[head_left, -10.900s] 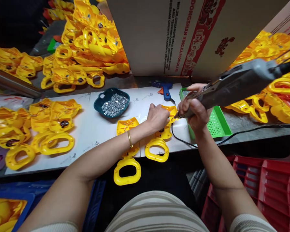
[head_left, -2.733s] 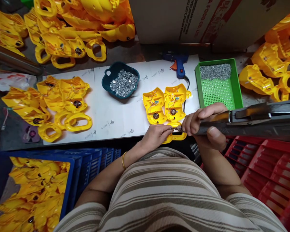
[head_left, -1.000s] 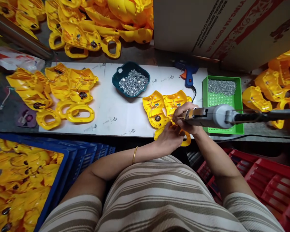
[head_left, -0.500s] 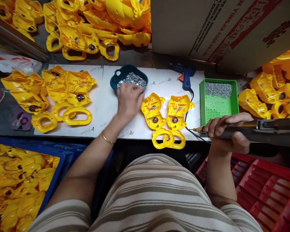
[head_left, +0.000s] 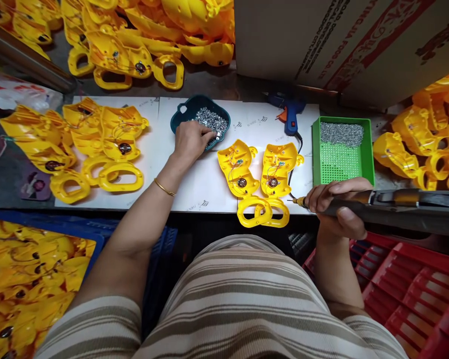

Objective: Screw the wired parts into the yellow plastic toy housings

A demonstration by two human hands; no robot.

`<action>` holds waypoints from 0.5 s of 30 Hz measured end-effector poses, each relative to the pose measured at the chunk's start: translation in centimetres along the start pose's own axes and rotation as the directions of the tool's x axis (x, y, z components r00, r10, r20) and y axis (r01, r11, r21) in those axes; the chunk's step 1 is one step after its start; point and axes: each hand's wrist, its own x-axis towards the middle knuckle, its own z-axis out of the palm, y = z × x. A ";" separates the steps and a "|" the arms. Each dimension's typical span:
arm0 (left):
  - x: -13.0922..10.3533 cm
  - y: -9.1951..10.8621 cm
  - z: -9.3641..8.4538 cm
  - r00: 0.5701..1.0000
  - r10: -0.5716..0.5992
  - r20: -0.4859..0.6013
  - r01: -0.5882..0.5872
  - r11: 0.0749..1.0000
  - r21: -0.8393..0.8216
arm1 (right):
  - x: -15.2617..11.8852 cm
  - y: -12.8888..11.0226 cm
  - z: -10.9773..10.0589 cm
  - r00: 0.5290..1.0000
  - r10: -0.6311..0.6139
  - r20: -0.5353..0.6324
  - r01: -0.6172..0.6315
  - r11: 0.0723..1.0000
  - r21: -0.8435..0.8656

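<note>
My left hand (head_left: 191, 141) is at the near edge of a dark teal bowl (head_left: 179, 119), its fingers pinched over the small silver metal parts (head_left: 211, 120); what they hold is too small to make out. My right hand (head_left: 338, 204) is wrapped round a dark power screwdriver (head_left: 404, 207), whose thin bit points left. Between the hands lie two yellow plastic shells (head_left: 236, 167) (head_left: 279, 167) with wires and round speakers inside. Yellow ring handles (head_left: 247, 219) overlap below them, over the table's near edge.
A blue glue gun (head_left: 291, 117) and a green basket (head_left: 344, 172) of metal pieces lie behind the shells. More yellow shells (head_left: 121, 124) are at the left. A cardboard box (head_left: 277, 45) stands behind; blue (head_left: 97, 239) and red crates (head_left: 396, 289) flank my body.
My left hand has shifted slightly left and its fingers have come together at the bowl. My right hand and the screwdriver have moved a little left. The view has shifted slightly.
</note>
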 end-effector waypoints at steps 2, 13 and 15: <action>-0.1 0.3 -0.1 0.999 -0.015 -0.033 0.018 0.997 0.069 | 0.0 0.0 0.1 1.000 0.002 0.015 -0.002 1.000 0.011; 0.1 1.5 -1.3 0.983 -0.107 -0.151 0.115 0.992 0.048 | -0.4 -0.4 0.6 0.998 0.058 -0.020 -0.058 0.998 0.000; -0.9 2.6 -1.7 0.982 -0.075 -0.173 0.082 0.996 0.035 | -0.3 -0.3 0.7 0.998 0.057 -0.020 -0.057 0.998 0.002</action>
